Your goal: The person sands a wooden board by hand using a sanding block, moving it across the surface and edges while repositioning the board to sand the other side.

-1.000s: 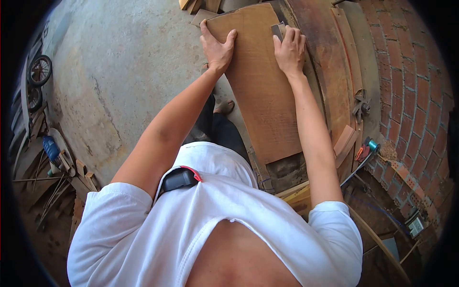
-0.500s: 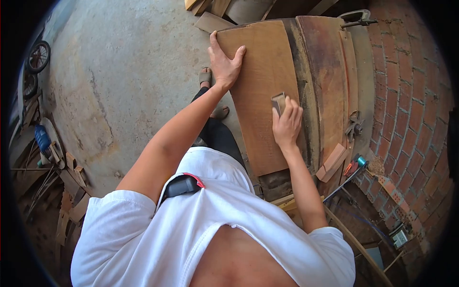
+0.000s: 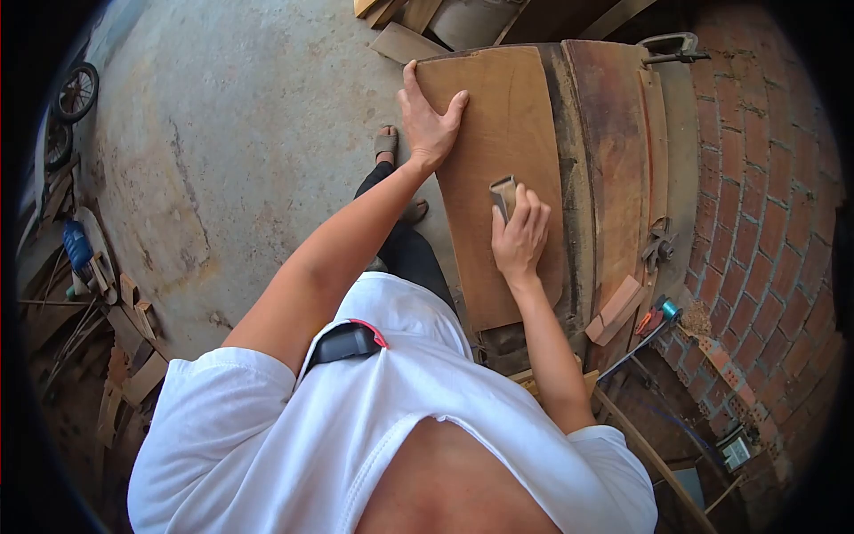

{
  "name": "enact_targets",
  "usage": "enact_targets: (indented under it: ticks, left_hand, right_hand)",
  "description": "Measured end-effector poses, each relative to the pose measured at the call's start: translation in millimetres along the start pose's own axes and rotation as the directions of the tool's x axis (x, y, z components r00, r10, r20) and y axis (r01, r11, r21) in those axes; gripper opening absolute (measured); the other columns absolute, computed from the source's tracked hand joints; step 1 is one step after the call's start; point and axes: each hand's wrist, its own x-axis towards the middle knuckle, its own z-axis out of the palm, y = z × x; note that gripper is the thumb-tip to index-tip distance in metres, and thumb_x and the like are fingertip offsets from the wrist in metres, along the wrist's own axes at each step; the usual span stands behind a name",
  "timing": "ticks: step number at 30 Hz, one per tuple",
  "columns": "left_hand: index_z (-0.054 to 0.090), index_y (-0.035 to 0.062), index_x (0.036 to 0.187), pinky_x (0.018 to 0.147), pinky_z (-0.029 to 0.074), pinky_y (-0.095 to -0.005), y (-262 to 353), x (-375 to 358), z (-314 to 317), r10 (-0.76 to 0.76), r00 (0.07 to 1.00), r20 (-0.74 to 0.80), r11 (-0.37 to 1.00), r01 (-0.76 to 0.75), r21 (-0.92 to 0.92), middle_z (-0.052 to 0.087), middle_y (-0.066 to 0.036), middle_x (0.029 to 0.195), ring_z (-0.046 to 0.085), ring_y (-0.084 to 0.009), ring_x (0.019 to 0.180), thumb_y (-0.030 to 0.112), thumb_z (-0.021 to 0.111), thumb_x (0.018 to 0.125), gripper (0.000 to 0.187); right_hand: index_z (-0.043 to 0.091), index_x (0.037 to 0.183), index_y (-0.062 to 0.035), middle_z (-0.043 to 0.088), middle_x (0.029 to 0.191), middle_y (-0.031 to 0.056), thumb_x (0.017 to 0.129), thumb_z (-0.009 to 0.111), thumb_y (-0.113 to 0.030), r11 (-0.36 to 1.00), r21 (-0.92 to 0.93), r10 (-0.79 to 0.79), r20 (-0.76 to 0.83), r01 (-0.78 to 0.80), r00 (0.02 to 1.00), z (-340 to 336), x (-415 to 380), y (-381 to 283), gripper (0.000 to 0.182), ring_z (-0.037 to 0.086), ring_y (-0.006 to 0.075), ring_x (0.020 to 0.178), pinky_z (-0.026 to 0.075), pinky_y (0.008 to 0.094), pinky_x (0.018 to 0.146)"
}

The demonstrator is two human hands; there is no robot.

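Note:
A flat brown wooden board (image 3: 498, 116) lies on the workbench in front of me. My left hand (image 3: 430, 127) grips its far left edge, thumb on the top face and index finger stretched to the corner; the other fingers are partly hidden. In my right hand (image 3: 521, 233) is a small sanding block (image 3: 503, 194), pinched between thumb and fingers. The block rests on the board's face, right of the middle, with what looks like a dark sheet around its edge.
Right of the board lies a darker stained plank (image 3: 609, 133). A metal clamp (image 3: 672, 49) sits at the bench's far right corner, beside a brick wall (image 3: 752, 196). Small wood blocks (image 3: 616, 310) lie near the right edge. Wood scraps (image 3: 142, 378) and a wheel (image 3: 76, 92) are at left.
My right hand has shifted left across the board with the sanding block, which is turned a little. My left hand keeps its place on the board's edge. The view has shifted slightly.

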Motion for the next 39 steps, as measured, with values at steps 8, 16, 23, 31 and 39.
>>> enact_targets:
  ticks: [8,16,23,31,39]
  left_hand:
    - [0.022,0.0161,0.157,0.095,0.048,-0.0512,3.9,0.3,-0.9,-0.035,0.999,-0.001,0.999,0.035,0.014,0.051,-0.025,0.121,0.057,-0.0444,0.11,0.036,0.083,0.081,0.1]
    - [0.031,0.0154,0.155,0.099,0.045,-0.0492,-0.2,1.7,0.6,-0.024,0.999,-0.043,0.992,0.019,-0.127,0.053,-0.026,0.123,0.056,-0.0444,0.114,0.04,0.053,0.103,0.061]
    - [0.038,0.011,0.153,0.101,0.042,-0.0448,-1.5,1.9,3.3,-0.025,0.997,-0.075,0.972,0.007,-0.234,0.054,-0.024,0.122,0.055,-0.0408,0.112,0.039,0.037,0.11,0.052]
    - [0.037,0.0107,0.153,0.103,0.041,-0.0455,-2.1,3.4,1.5,-0.012,0.997,-0.074,0.98,-0.003,-0.199,0.054,-0.025,0.125,0.055,-0.0419,0.117,0.039,0.035,0.11,0.052]
    - [0.038,0.0114,0.153,0.102,0.041,-0.0457,1.3,1.9,1.1,-0.027,0.996,-0.082,0.968,0.006,-0.249,0.053,-0.026,0.125,0.056,-0.0422,0.116,0.04,0.035,0.11,0.052]
  right_hand:
    - [0.051,0.127,-0.0003,0.057,0.117,0.0153,0.091,0.07,-0.027,0.998,-0.066,-0.027,-0.139,0.018,0.99,42.2,170.3,5.1,0.048,0.056,0.0368,0.102,0.048,0.0484,0.089]
    - [0.051,0.129,-0.0003,0.055,0.12,0.0155,0.089,0.072,-0.027,0.999,-0.048,0.001,-0.135,-0.008,0.991,42.9,154.4,-12.4,0.052,0.054,0.0369,0.105,0.048,0.0493,0.089]
    - [0.049,0.136,0.0029,0.055,0.123,0.0167,0.088,0.074,-0.025,0.998,-0.002,-0.066,0.017,0.066,0.998,25.0,83.4,-30.0,0.061,0.054,0.0354,0.104,0.046,0.048,0.09]
    - [0.052,0.111,-0.0035,0.057,0.111,0.014,0.092,0.07,-0.029,0.989,-0.115,0.065,-0.194,-0.088,0.979,61.2,246.3,-8.1,0.037,0.057,0.0355,0.102,0.05,0.0484,0.088]
    - [0.048,0.138,0.0018,0.053,0.126,0.015,0.087,0.074,-0.025,0.997,-0.001,-0.077,0.056,0.077,0.995,28.6,91.5,-41.7,0.063,0.053,0.0342,0.105,0.046,0.0472,0.091]
